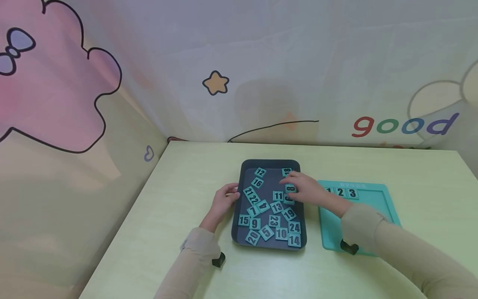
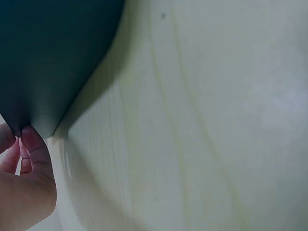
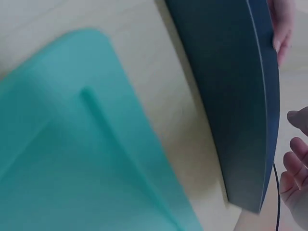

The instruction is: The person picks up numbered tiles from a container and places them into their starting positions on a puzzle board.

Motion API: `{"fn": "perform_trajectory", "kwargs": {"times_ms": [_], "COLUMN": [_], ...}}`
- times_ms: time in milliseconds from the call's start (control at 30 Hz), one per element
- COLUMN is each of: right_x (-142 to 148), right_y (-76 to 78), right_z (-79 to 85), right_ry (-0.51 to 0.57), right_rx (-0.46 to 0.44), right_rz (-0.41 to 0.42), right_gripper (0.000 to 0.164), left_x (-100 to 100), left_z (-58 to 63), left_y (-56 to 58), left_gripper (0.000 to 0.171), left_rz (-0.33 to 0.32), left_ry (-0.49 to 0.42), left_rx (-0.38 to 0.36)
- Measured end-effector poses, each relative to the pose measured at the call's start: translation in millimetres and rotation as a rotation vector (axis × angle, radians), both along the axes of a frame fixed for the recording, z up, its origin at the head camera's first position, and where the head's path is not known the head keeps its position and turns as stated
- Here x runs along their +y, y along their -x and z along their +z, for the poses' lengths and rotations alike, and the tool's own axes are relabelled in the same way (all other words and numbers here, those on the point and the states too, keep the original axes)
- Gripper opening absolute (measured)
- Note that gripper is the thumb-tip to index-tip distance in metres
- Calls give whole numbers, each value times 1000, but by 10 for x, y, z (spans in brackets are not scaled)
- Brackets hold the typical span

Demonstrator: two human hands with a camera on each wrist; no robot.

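Beige cloth of my right sleeve [image 1: 422, 251] lies nearest the camera, slanting in from the lower right, while my left sleeve [image 1: 190, 261] rises from the bottom edge. Between them on the table [image 1: 186, 174], a dark tray [image 1: 270, 162] holds the loose number tiles [image 1: 274, 220], scattered at odd angles, some sideways; its raised rim is probably there to stop them sliding off. My right hand [image 1: 308, 189] reaches over the tray's right side near the 11 tile [image 1: 278, 195], fingers bent and set apart from the thumb. I see no tile pinched between them, though the hand hides part of what lies beneath; that loose spread would suit singling out one thin tile. My left hand [image 1: 224, 202] pinches the tray's left edge between thumb and finger, likely to steady it. Just right of the tray, not touching it, lies a teal board [image 1: 377, 199] under my right forearm, handy, I judge, for that same arm. Near its far edge, the 1, 2 and 3 tiles [image 1: 352, 193] stand in a row, an order that looks deliberate; the 1 is partly hidden. Behind the table is a wall [image 1: 317, 54] printed with a star [image 1: 215, 83].
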State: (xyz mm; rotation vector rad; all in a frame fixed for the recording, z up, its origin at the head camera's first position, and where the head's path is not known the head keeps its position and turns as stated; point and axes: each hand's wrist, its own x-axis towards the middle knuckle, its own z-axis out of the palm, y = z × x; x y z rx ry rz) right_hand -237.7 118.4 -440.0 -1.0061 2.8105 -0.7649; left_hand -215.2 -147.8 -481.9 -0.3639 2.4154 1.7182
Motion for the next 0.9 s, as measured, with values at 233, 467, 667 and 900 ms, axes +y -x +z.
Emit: {"fn": "perform_trajectory", "kwargs": {"times_ms": [233, 467, 667, 900], "right_x": [-223, -360, -449, -525], "right_y": [-3, 2, -28, -53], "right_z": [-87, -159, -202, -236], "right_ry": [-40, -96, -156, -146], "right_rx": [18, -26, -40, -83], "right_rz": [41, 79, 140, 145], "right_gripper": [34, 36, 32, 30], "left_x": [4, 0, 2, -1], "left_z": [9, -4, 9, 22], "left_y": [2, 0, -10, -18], "left_gripper": [34, 34, 34, 34], "left_rz": [-4, -3, -2, -2], "left_ry": [5, -1, -12, -7], "left_rx": [0, 3, 6, -1]}}
